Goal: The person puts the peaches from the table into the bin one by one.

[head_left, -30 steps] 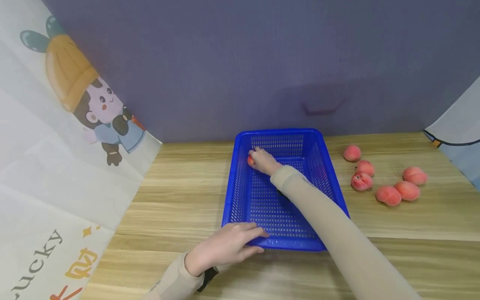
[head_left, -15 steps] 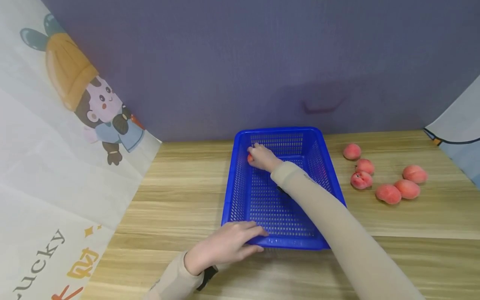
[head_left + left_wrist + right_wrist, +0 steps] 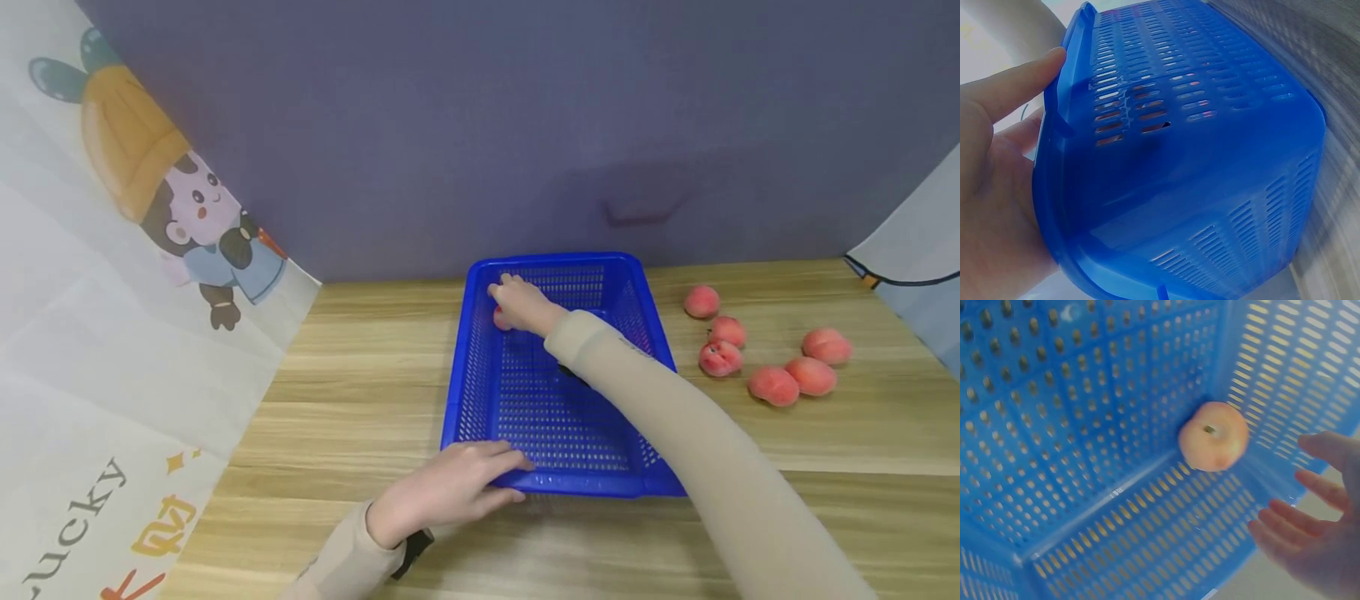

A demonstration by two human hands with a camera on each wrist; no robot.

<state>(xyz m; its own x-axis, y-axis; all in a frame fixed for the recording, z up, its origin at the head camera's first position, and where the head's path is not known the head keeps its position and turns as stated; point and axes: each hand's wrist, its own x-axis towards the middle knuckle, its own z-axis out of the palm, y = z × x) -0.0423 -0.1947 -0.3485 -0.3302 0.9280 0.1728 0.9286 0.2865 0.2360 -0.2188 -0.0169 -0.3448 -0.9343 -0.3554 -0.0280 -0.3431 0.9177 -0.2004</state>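
Observation:
A blue perforated plastic basket (image 3: 585,485) stands on the wooden table. In its far left corner lies one peach (image 3: 1213,439), pinkish yellow with its stem end showing in the right wrist view. My right hand (image 3: 523,305) is over that corner, apart from the peach, its fingers (image 3: 1288,528) spread and holding nothing. At the near left corner my left hand (image 3: 461,483) grips the basket's rim. The left wrist view shows the thumb on the rim's outer side; the other fingers are partly hidden behind it.
To the basket's right, several red peaches (image 3: 775,386) lie loose on the wooden table (image 3: 360,367). A grey-purple panel (image 3: 480,142) rises behind the basket. A white printed sheet (image 3: 112,350) borders the left side, and a dark cable (image 3: 915,284) runs at the far right.
My right hand has let go of the peach and lifted slightly, leaving it in the basket's far left corner. The left hand keeps its grip on the rim.

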